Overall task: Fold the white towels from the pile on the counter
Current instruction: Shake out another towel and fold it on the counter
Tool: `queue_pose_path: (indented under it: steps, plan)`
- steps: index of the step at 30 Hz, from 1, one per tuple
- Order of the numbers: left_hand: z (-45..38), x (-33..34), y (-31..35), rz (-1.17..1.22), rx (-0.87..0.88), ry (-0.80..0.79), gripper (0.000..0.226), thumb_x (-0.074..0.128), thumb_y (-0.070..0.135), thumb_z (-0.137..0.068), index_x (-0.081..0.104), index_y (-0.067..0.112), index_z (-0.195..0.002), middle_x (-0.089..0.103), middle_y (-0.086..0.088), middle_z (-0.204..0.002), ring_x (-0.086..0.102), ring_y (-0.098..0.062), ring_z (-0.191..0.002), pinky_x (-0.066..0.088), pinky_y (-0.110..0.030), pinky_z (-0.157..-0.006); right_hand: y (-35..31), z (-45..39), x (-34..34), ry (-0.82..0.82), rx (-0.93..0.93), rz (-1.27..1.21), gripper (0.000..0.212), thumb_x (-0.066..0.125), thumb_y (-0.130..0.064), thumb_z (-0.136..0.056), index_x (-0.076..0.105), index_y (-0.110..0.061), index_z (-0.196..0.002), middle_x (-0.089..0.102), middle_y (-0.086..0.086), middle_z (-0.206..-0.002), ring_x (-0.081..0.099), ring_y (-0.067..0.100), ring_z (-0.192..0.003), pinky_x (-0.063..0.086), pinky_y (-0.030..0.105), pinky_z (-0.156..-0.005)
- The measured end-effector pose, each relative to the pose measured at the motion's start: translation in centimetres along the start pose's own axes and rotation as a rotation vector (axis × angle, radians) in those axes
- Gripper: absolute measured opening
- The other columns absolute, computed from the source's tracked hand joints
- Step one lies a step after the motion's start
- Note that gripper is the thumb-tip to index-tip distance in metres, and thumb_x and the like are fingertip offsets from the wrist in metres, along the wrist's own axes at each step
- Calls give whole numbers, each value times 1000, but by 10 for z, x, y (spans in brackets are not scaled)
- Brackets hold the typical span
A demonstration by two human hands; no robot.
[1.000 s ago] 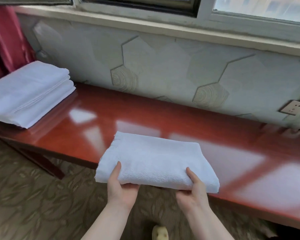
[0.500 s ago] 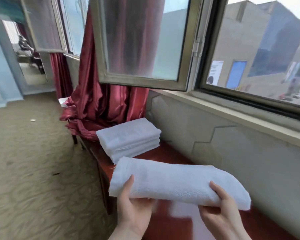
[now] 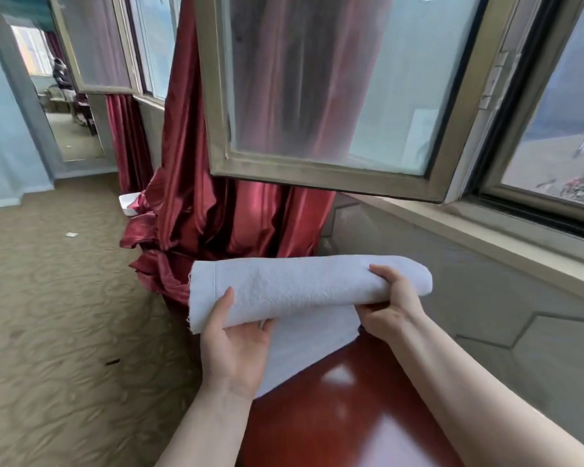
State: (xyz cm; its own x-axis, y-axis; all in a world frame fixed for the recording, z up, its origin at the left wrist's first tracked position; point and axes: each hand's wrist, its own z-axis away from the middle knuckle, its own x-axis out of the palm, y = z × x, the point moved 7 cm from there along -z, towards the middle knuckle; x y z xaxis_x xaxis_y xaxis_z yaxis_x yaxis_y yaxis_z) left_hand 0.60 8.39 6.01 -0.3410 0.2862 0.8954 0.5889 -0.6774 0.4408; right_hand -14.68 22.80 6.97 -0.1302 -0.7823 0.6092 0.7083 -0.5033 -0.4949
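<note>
White towel [image 3: 304, 288], folded, held up above the near end of the red counter [image 3: 344, 409], in front of the curtain [image 3: 196, 203]. Left hand [image 3: 236, 345] under its left end: palm up, thumb on the front face, fingers curled beneath. Right hand [image 3: 390, 305] at its right end: fingers curled over the top, thumb below. More white cloth lies beneath the towel on the counter, partly hidden.

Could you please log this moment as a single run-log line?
step: carrying | item: folded white terry towel | left hand: grip under near end | right hand: grip on far end | below: glossy red-brown wooden counter
</note>
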Motion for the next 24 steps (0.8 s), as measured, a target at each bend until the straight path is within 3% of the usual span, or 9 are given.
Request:
queue_pose_path:
  steps: [5,7,9,11,12,14,18,21,24]
  plan:
    - [-90,5,24,34,-17,-123,59,62,17,-81,50,19,-139,56,-10,-136,53,-30,-126,35,-49,-108,-12,-77,74,-4,-49,48,24,73,-5,-68,62,-6,-89,70,6,-74,67,21,-73,57,31,-67]
    - [-110,-18,6,-8,-87,-38,58,62,17,-81,51,20,-137,58,-9,-134,55,-28,-124,37,-48,-106,-9,-114,79,19,-60,101,21,68,-5,-69,63,-7,-89,70,5,-67,66,22,-73,55,31,-64]
    - [-114,-49,-28,-37,-205,109,84,86,27,-56,55,21,-134,63,-6,-128,58,-25,-120,37,-45,-107,-2,-157,64,75,-83,166,30,68,-4,-66,64,-7,-96,72,7,-82,67,24,-81,55,32,-69]
    - [-109,-85,-58,-9,-289,311,101,92,24,-34,59,20,-129,73,-3,-107,61,-22,-110,38,-42,-106,10,-200,31,170,-106,257,57,76,-6,-55,63,-8,-110,71,9,-102,68,27,-90,57,35,-71]
    - [-108,-100,-69,-20,-316,381,91,87,21,-39,60,20,-126,75,-1,-95,61,-21,-106,39,-41,-106,18,-217,14,197,-89,298,67,78,-7,-52,61,-8,-117,70,10,-107,68,29,-92,58,38,-72]
    - [-103,-118,-85,-60,-380,479,66,73,15,-54,62,22,-119,75,1,-88,61,-19,-101,40,-39,-103,28,-236,-11,254,-63,320,58,76,-7,-63,60,-6,-120,69,13,-108,68,31,-91,57,44,-81]
    - [-100,-126,-89,-73,-426,524,36,64,13,-71,64,19,-106,67,-3,-110,57,-19,-111,41,-40,-102,25,-244,-16,297,-112,378,53,73,-7,-72,55,-6,-121,66,12,-108,65,28,-86,55,41,-84]
    - [-101,-127,-90,-99,-434,561,28,62,13,-84,64,18,-111,64,-4,-118,56,-20,-117,39,-42,-107,22,-241,-12,333,-154,442,56,75,-12,-70,53,-8,-121,63,11,-111,62,27,-88,53,35,-70]
    - [-97,-130,-91,-51,-483,634,38,65,14,-84,61,11,-122,64,-8,-121,58,-22,-117,43,-40,-103,16,-234,-14,378,-204,503,53,79,-15,-70,56,-6,-117,63,8,-109,59,23,-84,49,33,-64]
